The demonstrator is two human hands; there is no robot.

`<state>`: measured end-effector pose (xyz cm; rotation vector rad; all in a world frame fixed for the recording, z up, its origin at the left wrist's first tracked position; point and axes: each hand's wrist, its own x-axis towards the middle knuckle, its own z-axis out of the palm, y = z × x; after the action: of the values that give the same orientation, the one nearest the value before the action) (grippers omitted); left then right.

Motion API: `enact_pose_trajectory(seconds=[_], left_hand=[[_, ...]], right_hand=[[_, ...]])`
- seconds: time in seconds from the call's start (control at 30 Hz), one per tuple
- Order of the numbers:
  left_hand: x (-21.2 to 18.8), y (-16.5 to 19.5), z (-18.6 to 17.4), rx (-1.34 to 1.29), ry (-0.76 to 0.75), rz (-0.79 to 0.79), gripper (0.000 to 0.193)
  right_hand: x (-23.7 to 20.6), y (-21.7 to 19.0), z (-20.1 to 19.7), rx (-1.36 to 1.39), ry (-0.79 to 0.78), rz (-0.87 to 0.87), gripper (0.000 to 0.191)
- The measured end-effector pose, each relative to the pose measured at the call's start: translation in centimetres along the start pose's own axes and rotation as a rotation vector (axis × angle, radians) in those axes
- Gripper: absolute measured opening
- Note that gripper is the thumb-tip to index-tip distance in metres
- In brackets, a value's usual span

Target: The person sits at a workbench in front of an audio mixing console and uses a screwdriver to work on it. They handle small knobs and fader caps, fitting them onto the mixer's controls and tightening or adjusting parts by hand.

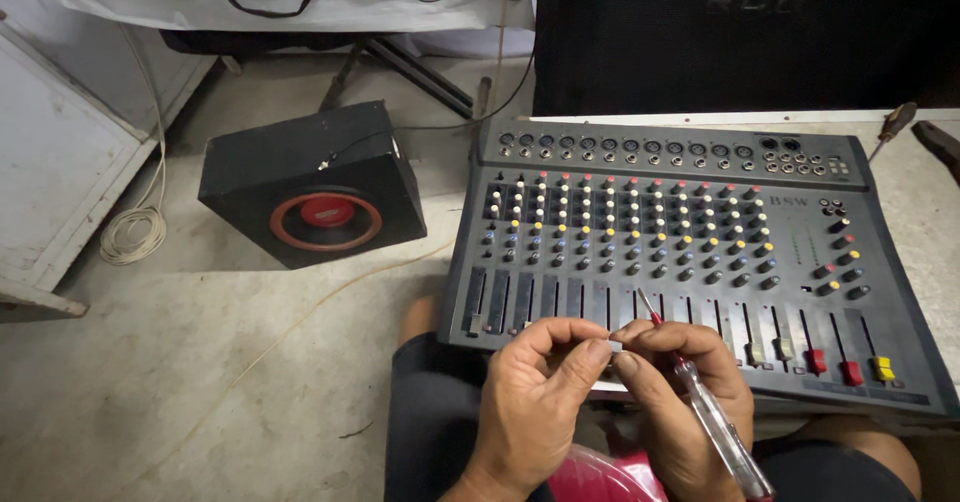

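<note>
A grey audio mixing console (690,232) with rows of coloured knobs and faders lies in front of me, its near edge over my knees. My right hand (685,392) grips a screwdriver (715,422) with a clear and red handle; its thin shaft points up over the fader strip. My left hand (535,392) meets the right at the fingertips, pinching something too small to make out just below the console's front edge.
A black speaker box (310,182) with a red cone sits on the concrete floor at left, beside a coiled white cable (130,232). A large black speaker cabinet (740,32) stands behind the console. Another screwdriver (893,127) lies at the far right.
</note>
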<state>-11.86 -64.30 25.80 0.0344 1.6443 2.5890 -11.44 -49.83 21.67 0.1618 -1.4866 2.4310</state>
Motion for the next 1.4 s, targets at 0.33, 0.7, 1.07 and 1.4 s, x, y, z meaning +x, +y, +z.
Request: enact_pose_trajectory(seconds=[0.33,0.7,1.07,1.4], left_hand=[[0.0,-0.8,-0.1,-0.095,-0.020,-0.010,0.017],[0.0,0.7,0.3,0.229,0.068,0.169,0.013],[-0.4,3.1,1.3,0.680,0.033,0.682,0.019],[0.0,1.8,1.0,0.484,0.059,0.461,0.014]], right_hand=[[-0.1,-0.3,0.2,-0.007,0.017,0.024,0.026],[0.3,-1.3,0.4,-0.167,0.090,0.034,0.025],[0.7,-0.7,0.3,0.107,0.064,0.169,0.017],[0.7,-0.8,0.3,0.292,0.011,0.158,0.024]])
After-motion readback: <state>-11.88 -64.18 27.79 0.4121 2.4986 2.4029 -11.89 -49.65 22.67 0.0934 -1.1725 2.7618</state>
